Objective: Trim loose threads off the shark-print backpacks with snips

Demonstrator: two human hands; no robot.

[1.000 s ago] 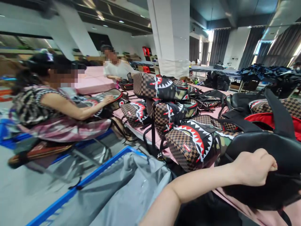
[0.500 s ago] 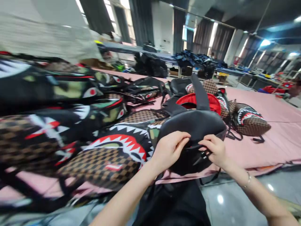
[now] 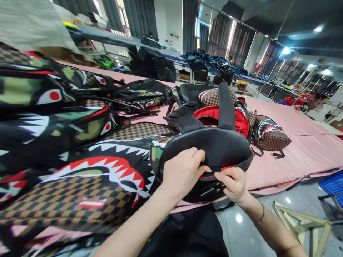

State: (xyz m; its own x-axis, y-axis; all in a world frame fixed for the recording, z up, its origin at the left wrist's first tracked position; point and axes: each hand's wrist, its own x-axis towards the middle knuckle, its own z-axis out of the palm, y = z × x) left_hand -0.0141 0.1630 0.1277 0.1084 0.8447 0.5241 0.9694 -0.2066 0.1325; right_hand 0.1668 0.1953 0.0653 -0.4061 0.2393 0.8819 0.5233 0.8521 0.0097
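A black backpack [image 3: 211,144] with a red lining lies on the pink-covered table, its straps pointing away from me. My left hand [image 3: 186,171] pinches the near edge of an opening in its black panel. Close beside it, my right hand [image 3: 232,182] grips the same opening's edge with thumb and fingers. Red lining shows in the gap between the hands. Small metallic pieces sit on the black material just below my right fingers. A checkered backpack with a shark-mouth print [image 3: 107,182] lies to the left.
More camouflage and checkered bags [image 3: 50,107] are piled at the left. Another checkered bag [image 3: 272,134] lies on the pink cloth [image 3: 302,125] at the right. A pale frame [image 3: 302,223] stands on the floor at the lower right.
The view has shifted, so the bags at the left appear larger and nearer. Red lining now shows more in the opening between my hands, which still hold its edge.
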